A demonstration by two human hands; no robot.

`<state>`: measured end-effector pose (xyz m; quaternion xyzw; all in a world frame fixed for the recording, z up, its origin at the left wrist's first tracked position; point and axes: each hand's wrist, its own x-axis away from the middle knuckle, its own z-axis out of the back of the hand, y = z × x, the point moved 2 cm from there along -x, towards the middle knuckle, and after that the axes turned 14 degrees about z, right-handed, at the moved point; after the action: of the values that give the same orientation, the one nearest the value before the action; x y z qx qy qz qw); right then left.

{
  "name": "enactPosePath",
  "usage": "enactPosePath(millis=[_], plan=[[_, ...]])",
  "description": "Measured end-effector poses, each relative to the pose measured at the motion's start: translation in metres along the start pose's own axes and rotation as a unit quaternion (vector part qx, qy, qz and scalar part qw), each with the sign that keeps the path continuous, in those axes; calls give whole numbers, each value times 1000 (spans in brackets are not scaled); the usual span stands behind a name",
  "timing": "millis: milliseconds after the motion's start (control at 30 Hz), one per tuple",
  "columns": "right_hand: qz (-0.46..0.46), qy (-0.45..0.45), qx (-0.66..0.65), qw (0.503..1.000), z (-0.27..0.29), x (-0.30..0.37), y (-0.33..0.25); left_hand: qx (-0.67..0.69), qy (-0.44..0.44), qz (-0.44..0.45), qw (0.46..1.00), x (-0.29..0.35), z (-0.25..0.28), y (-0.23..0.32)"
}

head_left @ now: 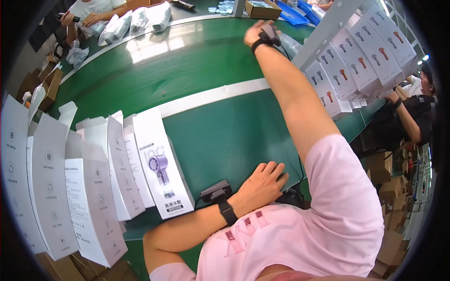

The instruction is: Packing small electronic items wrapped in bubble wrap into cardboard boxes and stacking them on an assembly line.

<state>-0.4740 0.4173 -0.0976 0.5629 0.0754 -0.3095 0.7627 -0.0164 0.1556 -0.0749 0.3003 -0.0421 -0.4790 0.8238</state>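
Note:
My left hand (263, 183) lies palm down at the near edge of the green table, its fingers spread with nothing in them. Close by on its left stands a white box (164, 171) with a purple handheld fan printed on it. My right arm stretches far across the belt, and my right hand (256, 33) is above its far side with fingers extended. Beside that hand lies a clear plastic bag (289, 45); whether the fingertips touch it is hidden by the strapped wrist device. No held thing shows in the right hand.
Several open white boxes (96, 206) stand on the left. More printed white boxes (358, 56) are stacked at the right beside a grey post (323, 35). Across the green belt (197, 61) are wrapped bags (138, 21), a blue tray (293, 15) and another person's hands (91, 18).

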Motion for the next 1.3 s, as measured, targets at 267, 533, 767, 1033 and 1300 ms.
enactPosePath(millis=[267, 533, 767, 1033, 1300], plan=[[-38, -128, -570, 811, -17, 9, 36, 33, -6, 51, 998, 10, -5, -16], [286, 56, -454, 842, 19, 37, 84, 89, 35, 37, 995, 0, -2, -10], [307, 448, -653, 528, 148, 228, 233, 711, 122, 225, 655, 0, 49, -3], [402, 606, -601, 332, 92, 366, 328, 799, 92, 173, 569, 35, 106, 16], [273, 336, -853, 294, 63, 316, 369, 378, 347, 265, 816, 70, 92, 3]])
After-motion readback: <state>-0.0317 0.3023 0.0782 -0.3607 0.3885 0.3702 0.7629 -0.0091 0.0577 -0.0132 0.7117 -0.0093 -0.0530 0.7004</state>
